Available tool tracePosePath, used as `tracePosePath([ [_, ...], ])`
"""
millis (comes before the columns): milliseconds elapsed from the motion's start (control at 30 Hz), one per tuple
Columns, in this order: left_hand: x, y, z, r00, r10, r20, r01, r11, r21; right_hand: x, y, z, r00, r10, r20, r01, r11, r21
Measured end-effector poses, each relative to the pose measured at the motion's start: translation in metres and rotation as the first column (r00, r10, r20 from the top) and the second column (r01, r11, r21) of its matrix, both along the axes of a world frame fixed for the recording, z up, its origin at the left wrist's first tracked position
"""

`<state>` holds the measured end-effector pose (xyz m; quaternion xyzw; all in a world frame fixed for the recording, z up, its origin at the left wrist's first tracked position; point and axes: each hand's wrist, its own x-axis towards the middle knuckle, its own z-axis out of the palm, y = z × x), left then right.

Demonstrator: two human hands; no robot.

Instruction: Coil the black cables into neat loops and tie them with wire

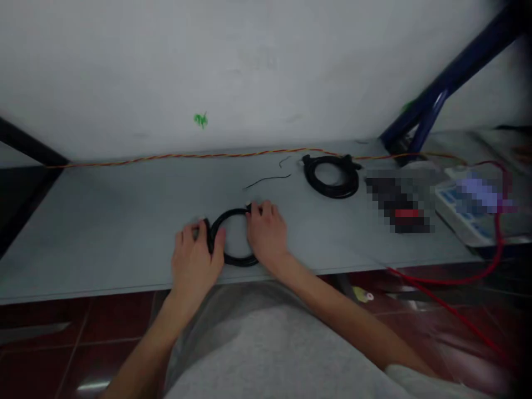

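Note:
A coiled black cable (240, 261) lies on the grey shelf in front of me, held from both sides. My left hand (194, 252) is closed around its left side, thumb inside the ring and fingers outside, next to a cable end. At the right side, my right hand (268, 230) has its fingers curled over the coil, near a black plug; part of the coil is hidden beneath it. Beyond my right hand rests a second black cable coil (336, 194), with connectors at its top. Between the coils and the wall lie a thin black wire tie (266, 179) and a shorter one (285, 161).
A twisted red-and-yellow wire (187, 157) runs along the wall. Blurred-out dark items (399, 205) and a white-and-blue device (469, 216) are at the right. Red cables (457, 281) hang past the shelf edge. Blue metal posts (453, 77) frame the shelf.

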<state>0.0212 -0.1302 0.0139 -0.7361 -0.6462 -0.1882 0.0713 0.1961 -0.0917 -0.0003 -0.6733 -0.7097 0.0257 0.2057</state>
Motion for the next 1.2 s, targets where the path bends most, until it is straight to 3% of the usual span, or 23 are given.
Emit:
tracePosePath([
  [233, -0.012, 0.047, -0.024, 0.923, -0.272, 0.271, 0.283, 0.959, -0.001, 0.005, 0.003, -0.001, 0.996, 0.008, -0.09, -0.011, 0.999, -0.033],
  [367, -0.024, 0.057, -0.026, 0.871, -0.37, 0.325, 0.39, 0.921, 0.002, 0.012, 0.008, -0.005, 0.985, 0.034, -0.171, -0.036, 0.999, -0.006],
  [500, -0.028, 0.059, -0.024, 0.832, -0.434, 0.346, 0.461, 0.887, 0.004, 0.021, 0.016, -0.003, 0.985, 0.112, -0.133, -0.118, 0.992, -0.035],
  [733, -0.027, 0.057, -0.019, 0.817, -0.451, 0.36, 0.478, 0.878, 0.016, 0.029, 0.023, 0.003, 0.966, 0.255, -0.035, -0.257, 0.965, -0.059],
  [867, -0.022, 0.045, -0.014, 0.873, -0.426, 0.239, 0.449, 0.892, -0.05, 0.027, 0.02, 0.003, 0.975, 0.211, -0.074, -0.216, 0.974, -0.07],
  [1000, -0.013, 0.031, -0.012, 0.96, -0.277, 0.026, 0.278, 0.959, -0.053, 0.027, 0.013, 0.003, 0.979, 0.181, -0.095, -0.186, 0.981, -0.046],
  [1067, -0.007, 0.027, -0.012, 0.975, -0.222, -0.014, 0.221, 0.974, -0.056, 0.027, 0.011, 0.004, 0.978, 0.174, -0.112, -0.18, 0.983, -0.046],
  [1200, -0.001, 0.026, -0.015, 0.975, -0.221, -0.013, 0.218, 0.968, -0.125, 0.022, 0.013, 0.009, 0.978, 0.122, -0.167, -0.135, 0.988, -0.07],
])
